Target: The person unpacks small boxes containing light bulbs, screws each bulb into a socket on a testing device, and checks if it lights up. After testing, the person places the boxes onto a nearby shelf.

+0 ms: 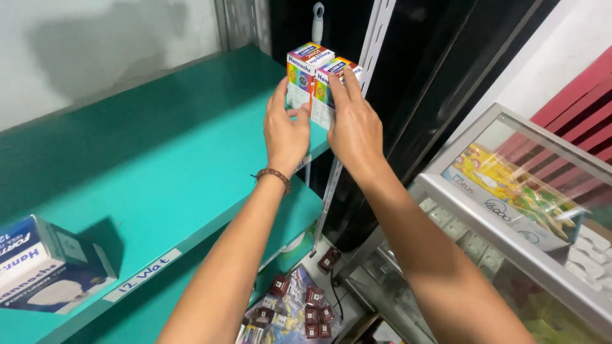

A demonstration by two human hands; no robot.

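Note:
Two small colourful cartons stand side by side at the right end of a teal shelf (159, 165). My left hand (285, 127) presses against the front of the left carton (299, 70), fingers spread upward. The right carton (328, 83) sits under my right hand (354, 124), whose fingers lie over its top and front. A beaded bracelet (274, 175) circles my left wrist. Both cartons rest on the shelf surface, touching each other.
A blue and white box (44, 267) lies at the shelf's left front. A white paper label (143, 275) is stuck on the shelf edge. A glass display case (516, 210) with packaged goods stands at right. Small dark packets (306, 306) lie on the floor below. A metal upright (376, 38) runs beside the cartons.

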